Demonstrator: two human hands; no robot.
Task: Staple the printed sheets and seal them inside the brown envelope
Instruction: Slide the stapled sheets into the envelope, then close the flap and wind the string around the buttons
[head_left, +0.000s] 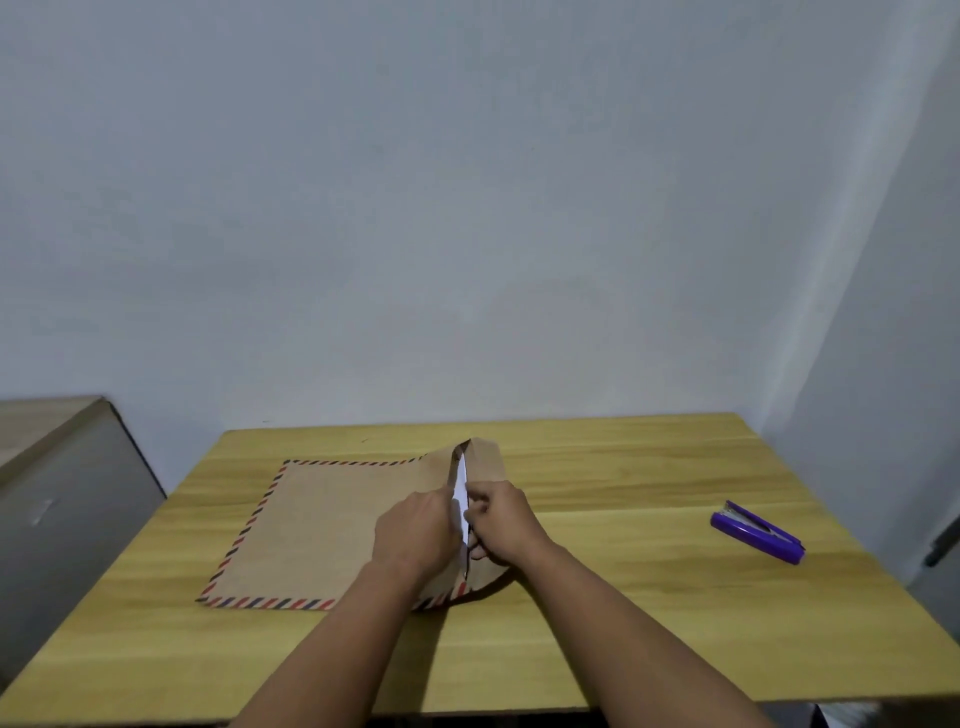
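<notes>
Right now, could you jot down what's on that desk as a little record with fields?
surface: wooden table
envelope: brown envelope, striped border, lying flat, flap end raised at its right
sheets: white sheets showing only as an edge in the opening
left hand: resting on the envelope by the opening
right hand: curled at the flap, grip unclear
stapler: purple stapler, apart, to the right

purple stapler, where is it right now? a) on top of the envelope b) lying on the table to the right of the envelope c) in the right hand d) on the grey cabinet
b: the purple stapler lies alone on the wooden table, well right of the brown envelope, which both hands are working at.
</notes>
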